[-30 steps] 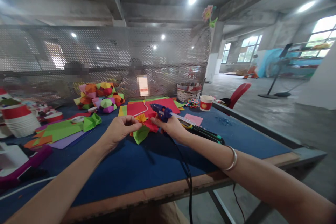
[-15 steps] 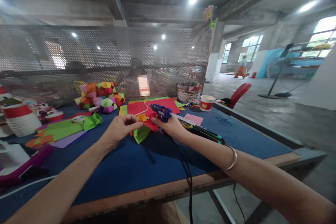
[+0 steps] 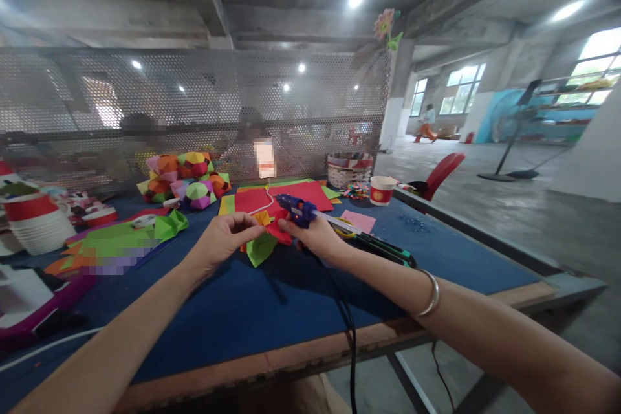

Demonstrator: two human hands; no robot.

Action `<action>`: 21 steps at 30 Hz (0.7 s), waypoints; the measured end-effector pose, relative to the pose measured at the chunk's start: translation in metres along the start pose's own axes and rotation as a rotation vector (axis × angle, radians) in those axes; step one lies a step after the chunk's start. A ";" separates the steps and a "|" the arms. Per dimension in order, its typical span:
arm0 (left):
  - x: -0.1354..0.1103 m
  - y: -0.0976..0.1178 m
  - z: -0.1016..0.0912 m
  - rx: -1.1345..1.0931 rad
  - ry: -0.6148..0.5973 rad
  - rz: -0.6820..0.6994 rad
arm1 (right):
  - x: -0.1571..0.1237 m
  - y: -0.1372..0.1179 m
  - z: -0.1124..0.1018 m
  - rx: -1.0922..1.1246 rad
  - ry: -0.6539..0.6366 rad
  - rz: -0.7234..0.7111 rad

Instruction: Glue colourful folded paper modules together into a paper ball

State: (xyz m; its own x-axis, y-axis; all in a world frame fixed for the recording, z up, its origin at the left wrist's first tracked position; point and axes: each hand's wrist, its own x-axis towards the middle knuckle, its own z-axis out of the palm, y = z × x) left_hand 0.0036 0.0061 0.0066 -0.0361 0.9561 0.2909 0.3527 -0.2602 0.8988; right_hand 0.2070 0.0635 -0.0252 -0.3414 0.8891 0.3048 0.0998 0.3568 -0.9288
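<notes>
My left hand [image 3: 231, 233] is closed in a pinch on a folded paper piece [image 3: 261, 249], whose orange, red and green parts show above the blue table. My right hand [image 3: 313, 236] grips a blue glue gun [image 3: 297, 209], its nozzle pointing left over the paper. A clear glue stick [image 3: 336, 220] sticks out of the gun's back. The right thumb and fingertips are close to the red part of the paper; whether they also hold it I cannot tell. A black cord [image 3: 352, 336] runs down from the gun over the table edge.
Red and green paper sheets [image 3: 310, 194] lie behind my hands. A green-and-black cutter [image 3: 388, 250] lies right of them, with a paper cup [image 3: 383, 191] and a woven basket [image 3: 350, 171] beyond. Folded paper balls [image 3: 194, 178] and green sheets [image 3: 116, 239] are to the left.
Both hands, the glue gun and the folded paper stay almost in place. A distant person in orange trousers has moved left across the floor.
</notes>
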 end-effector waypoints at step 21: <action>-0.002 0.004 -0.002 0.038 -0.090 0.058 | 0.002 0.006 0.002 0.002 -0.079 -0.016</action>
State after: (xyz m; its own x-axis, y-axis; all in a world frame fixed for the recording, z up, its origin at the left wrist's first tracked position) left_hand 0.0035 0.0028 0.0106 0.0687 0.9484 0.3097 0.3872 -0.3114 0.8678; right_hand 0.2053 0.0674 -0.0307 -0.4156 0.8579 0.3021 0.0918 0.3700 -0.9245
